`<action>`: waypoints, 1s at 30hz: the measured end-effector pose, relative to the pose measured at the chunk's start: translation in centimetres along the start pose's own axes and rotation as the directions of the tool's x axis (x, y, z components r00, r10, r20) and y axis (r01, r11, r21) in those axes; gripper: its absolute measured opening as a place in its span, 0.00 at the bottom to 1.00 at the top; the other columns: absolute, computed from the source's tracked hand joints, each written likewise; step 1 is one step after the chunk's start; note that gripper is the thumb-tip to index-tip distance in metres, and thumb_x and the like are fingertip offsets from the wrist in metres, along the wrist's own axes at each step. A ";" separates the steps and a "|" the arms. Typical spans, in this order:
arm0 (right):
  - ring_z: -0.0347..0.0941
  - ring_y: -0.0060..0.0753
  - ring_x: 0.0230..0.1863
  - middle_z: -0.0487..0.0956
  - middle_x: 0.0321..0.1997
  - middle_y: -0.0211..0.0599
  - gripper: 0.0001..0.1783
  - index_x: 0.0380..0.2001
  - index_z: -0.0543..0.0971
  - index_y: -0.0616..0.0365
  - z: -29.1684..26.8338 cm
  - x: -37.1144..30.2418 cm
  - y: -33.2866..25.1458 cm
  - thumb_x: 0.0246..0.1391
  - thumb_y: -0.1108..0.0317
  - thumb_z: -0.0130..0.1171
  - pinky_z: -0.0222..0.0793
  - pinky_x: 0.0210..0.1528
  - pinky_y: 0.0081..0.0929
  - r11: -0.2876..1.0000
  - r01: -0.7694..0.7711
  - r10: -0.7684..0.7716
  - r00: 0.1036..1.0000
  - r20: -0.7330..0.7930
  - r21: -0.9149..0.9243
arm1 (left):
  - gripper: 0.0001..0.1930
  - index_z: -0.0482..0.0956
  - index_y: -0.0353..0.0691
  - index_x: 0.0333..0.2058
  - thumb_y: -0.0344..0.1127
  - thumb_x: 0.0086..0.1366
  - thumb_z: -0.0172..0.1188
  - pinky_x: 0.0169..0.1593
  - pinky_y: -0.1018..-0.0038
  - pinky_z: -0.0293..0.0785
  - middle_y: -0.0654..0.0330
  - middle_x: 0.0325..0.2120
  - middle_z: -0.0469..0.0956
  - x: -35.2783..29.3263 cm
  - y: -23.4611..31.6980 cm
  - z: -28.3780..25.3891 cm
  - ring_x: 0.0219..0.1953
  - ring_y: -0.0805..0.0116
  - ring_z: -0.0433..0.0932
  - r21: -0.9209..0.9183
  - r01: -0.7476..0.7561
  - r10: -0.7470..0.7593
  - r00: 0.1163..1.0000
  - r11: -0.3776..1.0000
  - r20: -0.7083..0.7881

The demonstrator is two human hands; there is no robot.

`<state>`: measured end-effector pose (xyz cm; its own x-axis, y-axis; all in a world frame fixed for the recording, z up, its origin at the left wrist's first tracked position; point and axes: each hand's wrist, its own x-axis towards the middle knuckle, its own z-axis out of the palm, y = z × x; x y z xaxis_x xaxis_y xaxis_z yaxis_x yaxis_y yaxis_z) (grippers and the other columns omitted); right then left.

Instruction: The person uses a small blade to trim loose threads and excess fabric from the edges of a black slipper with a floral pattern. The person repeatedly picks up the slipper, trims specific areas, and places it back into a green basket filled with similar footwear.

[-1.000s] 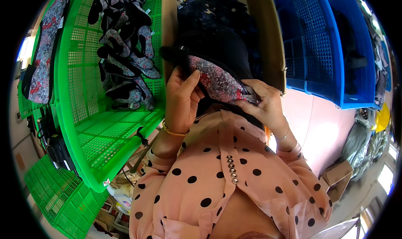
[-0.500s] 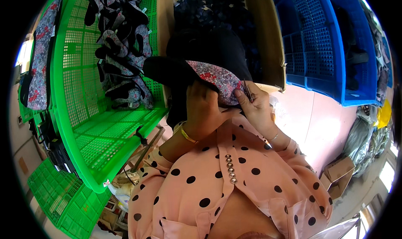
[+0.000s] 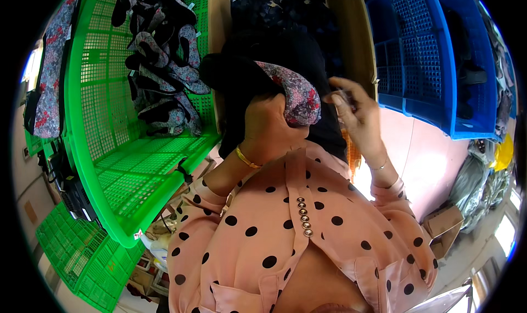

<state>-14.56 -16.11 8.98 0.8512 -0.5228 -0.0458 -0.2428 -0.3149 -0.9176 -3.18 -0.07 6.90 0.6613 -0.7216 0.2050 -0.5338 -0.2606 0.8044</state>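
My left hand (image 3: 267, 123) is closed around a slipper (image 3: 302, 96) with grey-and-red floral fabric and a black sole or lining. The slipper lies tilted over my dark-clothed lap, its rounded floral end toward my right. Apart from it, to the right, my right hand (image 3: 359, 115) is raised with bent fingers around a small dark metal tool (image 3: 347, 98). The tool looks like thread snips, though it is blurred and partly covered by the fingers.
At the left stands a green plastic crate (image 3: 129, 176) with several similar floral slippers (image 3: 148, 49) in it. Ahead is a cardboard box (image 3: 359, 44) of dark pieces. Blue crates (image 3: 420, 55) stand on the right, near a small carton (image 3: 443, 225).
My right hand has left the slipper's floral end and moved right, with the small tool. The slipper has turned in my left hand, its floral end now bent upward.
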 end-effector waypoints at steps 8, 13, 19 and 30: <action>0.75 0.34 0.23 0.76 0.24 0.34 0.18 0.36 0.78 0.57 0.8 -0.4 -2.6 0.40 0.67 0.72 0.70 0.26 0.29 0.786 0.507 -0.454 0.862 0.225 -0.354 | 0.20 0.73 0.37 0.21 0.43 0.36 0.74 0.30 0.63 0.74 0.52 0.18 0.75 -0.1 1.8 -0.9 0.22 0.50 0.77 0.223 0.070 -0.103 0.985 0.972 0.139; 0.75 0.26 0.25 0.75 0.25 0.29 0.07 0.34 0.76 0.60 -1.2 0.5 -0.7 0.50 0.74 0.62 0.71 0.29 0.21 0.985 0.166 -0.158 0.975 0.153 -0.040 | 0.18 0.72 0.38 0.19 0.40 0.36 0.71 0.28 0.63 0.74 0.51 0.16 0.75 -0.8 1.3 -0.2 0.21 0.51 0.77 0.258 0.016 -0.045 0.993 0.966 0.108; 0.78 0.25 0.26 0.82 0.28 0.35 0.09 0.41 0.78 0.57 -6.8 2.4 5.1 0.61 0.65 0.57 0.70 0.27 0.17 0.744 0.001 -0.168 0.968 -0.186 -0.668 | 0.19 0.76 0.32 0.27 0.38 0.41 0.73 0.33 0.69 0.76 0.49 0.22 0.78 0.2 1.3 -2.2 0.25 0.57 0.80 0.047 0.192 -0.197 0.929 0.980 0.312; 0.77 0.47 0.32 0.77 0.30 0.43 0.29 0.34 0.78 0.62 -1.5 1.6 -3.7 0.33 0.51 0.75 0.71 0.31 0.36 0.923 0.383 -0.307 0.675 0.671 0.037 | 0.19 0.81 0.34 0.31 0.41 0.45 0.72 0.32 0.75 0.73 0.56 0.23 0.81 -1.2 3.8 -4.0 0.25 0.71 0.78 -0.465 0.487 0.021 0.673 0.739 0.739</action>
<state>-13.04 -16.95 12.86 0.9611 0.2757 -0.0141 0.1195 -0.4619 -0.8789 -3.91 2.34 11.97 0.0441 -0.9653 -0.2573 0.1724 -0.2464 0.9537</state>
